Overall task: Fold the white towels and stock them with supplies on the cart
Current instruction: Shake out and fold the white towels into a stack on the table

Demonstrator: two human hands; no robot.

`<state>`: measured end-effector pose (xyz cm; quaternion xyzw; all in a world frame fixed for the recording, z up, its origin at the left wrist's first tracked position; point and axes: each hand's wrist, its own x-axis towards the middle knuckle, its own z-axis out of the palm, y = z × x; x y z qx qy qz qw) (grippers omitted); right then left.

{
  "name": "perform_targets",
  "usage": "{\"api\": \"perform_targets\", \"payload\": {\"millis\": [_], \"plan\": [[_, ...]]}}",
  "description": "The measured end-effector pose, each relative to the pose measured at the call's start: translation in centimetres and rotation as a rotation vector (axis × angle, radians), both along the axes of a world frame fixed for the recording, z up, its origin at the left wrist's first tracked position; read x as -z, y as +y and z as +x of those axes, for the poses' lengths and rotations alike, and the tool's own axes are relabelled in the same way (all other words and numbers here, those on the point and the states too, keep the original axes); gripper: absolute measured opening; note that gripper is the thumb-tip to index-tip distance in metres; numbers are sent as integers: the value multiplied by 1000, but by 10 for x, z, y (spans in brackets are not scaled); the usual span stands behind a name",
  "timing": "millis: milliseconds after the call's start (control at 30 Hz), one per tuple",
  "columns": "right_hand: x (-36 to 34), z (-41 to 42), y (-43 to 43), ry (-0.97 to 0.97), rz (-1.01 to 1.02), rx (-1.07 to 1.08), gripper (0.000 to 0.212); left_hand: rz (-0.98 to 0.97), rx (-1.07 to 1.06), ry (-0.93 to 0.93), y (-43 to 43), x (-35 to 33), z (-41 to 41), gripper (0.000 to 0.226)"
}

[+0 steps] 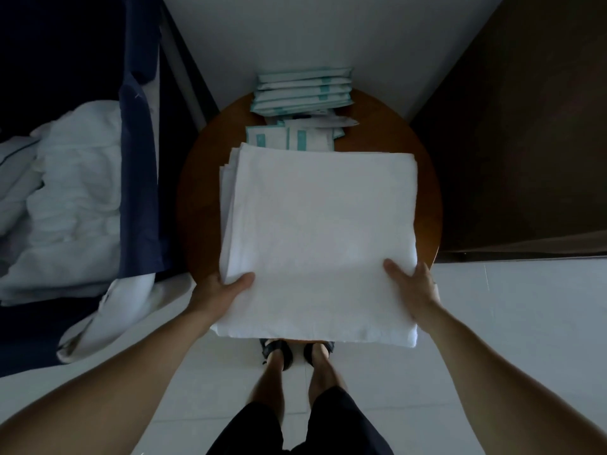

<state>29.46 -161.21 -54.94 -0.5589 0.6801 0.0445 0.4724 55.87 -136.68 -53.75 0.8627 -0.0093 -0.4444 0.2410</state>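
Observation:
A stack of folded white towels [315,224] lies on a round brown table [423,198], its near edge hanging past the table's front. My left hand [223,290] grips the stack's near left corner, thumb on top and fingers hidden underneath. My right hand [414,284] grips the near right side the same way, thumb on the top towel. Behind the stack lie white and teal supply packets [302,90] piled at the table's far side, with smaller packets [292,137] just in front of them.
A dark blue laundry bag of the cart [138,178] stands at the left, holding crumpled white linen [65,198]. A white cloth [108,320] hangs over its near edge. A white wall is behind the table and a dark brown panel [525,142] at the right. My feet [295,353] stand on white floor.

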Motion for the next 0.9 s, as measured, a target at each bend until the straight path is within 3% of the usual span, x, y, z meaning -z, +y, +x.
{"api": "perform_targets", "payload": {"millis": [167,333,533,800,900], "plan": [[-9,5,-15,-366,226,133,47,-156,-33,59,-13,-5,13,56],[-16,22,-29,-430,195,161,49,-287,-236,162,-40,-7,21,51],[-23,28,-28,-383,42,83,48,-217,-131,32,-56,-13,27,48],[-72,38,-31,-496,-149,-12,53,-500,-171,-293,-30,-43,15,28],[-68,43,-36,-506,-144,-7,50,-477,-189,-325,-25,-39,13,27]]}}
